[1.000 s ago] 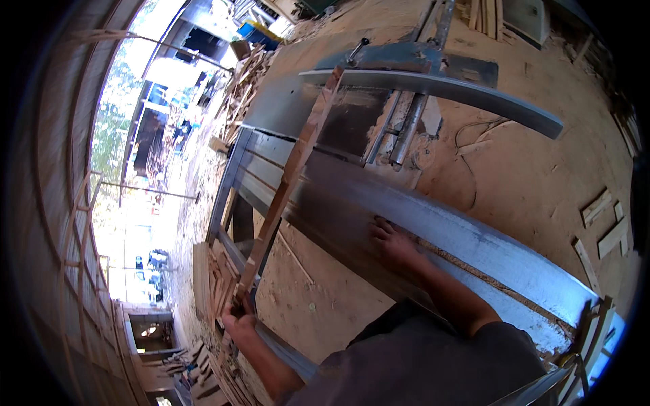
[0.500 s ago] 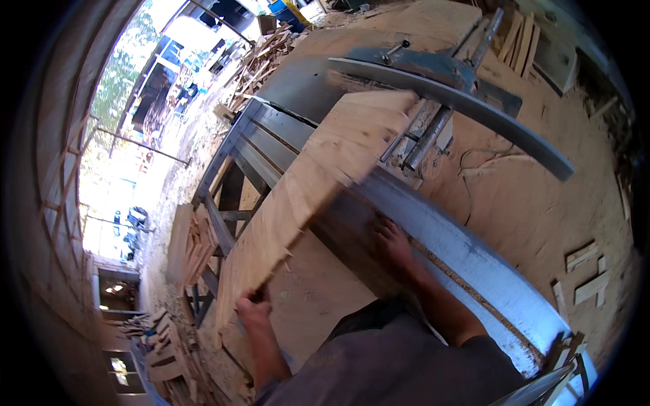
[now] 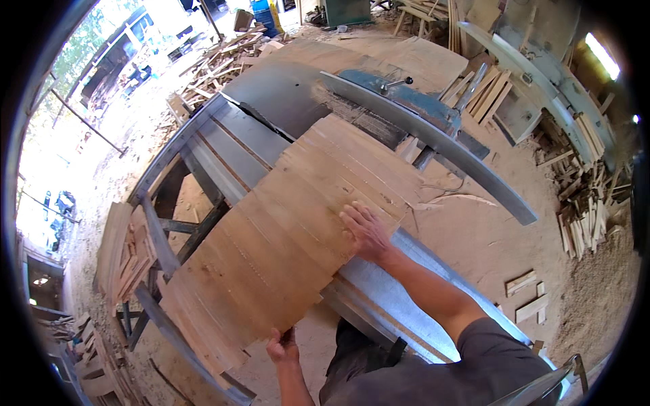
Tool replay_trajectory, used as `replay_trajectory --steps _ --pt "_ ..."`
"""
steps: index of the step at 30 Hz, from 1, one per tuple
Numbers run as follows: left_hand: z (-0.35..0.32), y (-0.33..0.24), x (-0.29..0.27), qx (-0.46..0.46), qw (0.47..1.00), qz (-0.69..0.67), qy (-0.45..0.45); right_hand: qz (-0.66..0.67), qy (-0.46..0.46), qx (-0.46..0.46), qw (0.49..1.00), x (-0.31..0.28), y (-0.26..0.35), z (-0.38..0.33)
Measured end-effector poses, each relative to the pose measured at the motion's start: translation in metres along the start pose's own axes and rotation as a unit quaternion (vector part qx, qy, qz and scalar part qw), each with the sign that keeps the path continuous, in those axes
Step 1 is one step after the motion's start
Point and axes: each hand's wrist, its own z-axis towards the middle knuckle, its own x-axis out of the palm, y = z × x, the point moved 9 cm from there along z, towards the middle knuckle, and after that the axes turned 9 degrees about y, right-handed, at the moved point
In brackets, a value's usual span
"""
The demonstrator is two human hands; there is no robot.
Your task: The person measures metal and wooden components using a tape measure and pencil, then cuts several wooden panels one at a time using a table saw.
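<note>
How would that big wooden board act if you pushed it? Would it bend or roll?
The wooden board would probably stay stiff, as it spans an open gap without obvious drooping. It likely won't roll, being so wide and flat. It might slide, since the metal table looks smooth.

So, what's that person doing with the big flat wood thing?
Someone in a dark shirt has both hands on a wide wooden panel made of strips. The left hand holds its near edge, and the right hand is spread on top, near its right edge. The panel lies across a metal table. A long metal bar runs past its far end, with a gap between.
</note>
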Motion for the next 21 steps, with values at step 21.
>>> replay_trajectory --steps 21 --pt "0.039 0.057 0.102 0.011 0.98 0.178 0.083 -0.126 0.112 0.047 0.985 0.022 -0.124 0.074"
